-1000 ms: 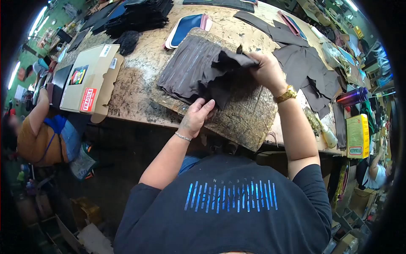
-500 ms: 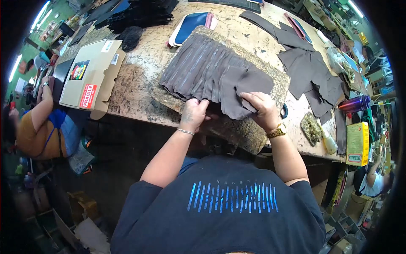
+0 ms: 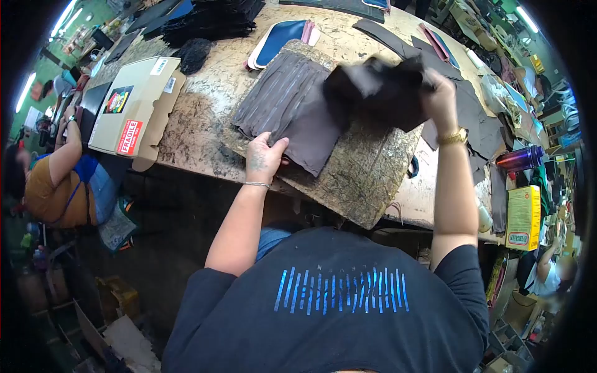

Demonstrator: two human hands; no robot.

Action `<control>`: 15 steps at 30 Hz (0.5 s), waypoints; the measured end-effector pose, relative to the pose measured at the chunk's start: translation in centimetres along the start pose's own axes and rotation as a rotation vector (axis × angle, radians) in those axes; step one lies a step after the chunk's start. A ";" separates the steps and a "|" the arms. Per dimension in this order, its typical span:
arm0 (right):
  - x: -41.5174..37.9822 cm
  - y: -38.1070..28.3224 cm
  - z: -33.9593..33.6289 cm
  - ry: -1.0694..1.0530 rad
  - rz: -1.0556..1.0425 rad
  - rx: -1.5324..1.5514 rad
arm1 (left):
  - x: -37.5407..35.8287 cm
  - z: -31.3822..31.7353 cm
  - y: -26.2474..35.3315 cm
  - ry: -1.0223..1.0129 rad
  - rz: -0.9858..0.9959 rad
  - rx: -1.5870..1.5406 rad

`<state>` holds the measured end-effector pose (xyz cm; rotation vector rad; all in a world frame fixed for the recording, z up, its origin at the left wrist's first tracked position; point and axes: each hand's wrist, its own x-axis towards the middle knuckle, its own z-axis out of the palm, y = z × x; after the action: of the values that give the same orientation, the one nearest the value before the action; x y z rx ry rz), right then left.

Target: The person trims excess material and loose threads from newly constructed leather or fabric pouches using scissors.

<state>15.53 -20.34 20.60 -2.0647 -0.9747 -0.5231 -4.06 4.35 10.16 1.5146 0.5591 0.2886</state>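
Note:
Overlapping dark grey sheets of leather or fabric (image 3: 273, 93) lie in a row on a mottled brown board (image 3: 367, 180). My left hand (image 3: 261, 158) grips their near edge, with the thumb on top and the other fingers partly hidden. Raised over the board's right side, my right hand (image 3: 440, 102) is closed on a dark floppy piece (image 3: 379, 93), which is blurred by motion. More flat dark grey pieces (image 3: 476, 118) lie on the table to the right of this hand.
A cardboard box (image 3: 134, 112) with a "FRAGILE" label stands at left, near a seated person (image 3: 65, 186). Black sheets (image 3: 211, 22) are piled at the back, beside a blue pouch (image 3: 283, 43). A purple bottle (image 3: 521, 158) and a yellow box (image 3: 522, 217) sit at right.
My right hand has lifted the dark piece from the row and swung it up and to the right. The left hand has shifted slightly left along the sheets' near edge.

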 end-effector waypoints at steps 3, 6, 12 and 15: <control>5.9 3.7 -2.0 0.021 0.138 0.044 | -0.5 0.1 1.4 0.023 -0.108 -0.033; 10.9 1.4 -3.3 0.012 0.139 -0.201 | -0.3 0.0 1.0 0.047 -0.206 -0.142; 11.1 -7.6 -0.1 0.193 -0.088 -0.057 | -1.4 -1.3 0.3 0.190 -0.056 -0.189; 7.0 -7.8 5.0 0.278 -0.444 -0.206 | -2.6 -1.5 1.5 0.313 -0.138 -0.565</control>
<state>13.95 -9.99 25.63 -1.8795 -1.2530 -1.1508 -6.73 4.38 12.07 0.8843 0.7515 0.5320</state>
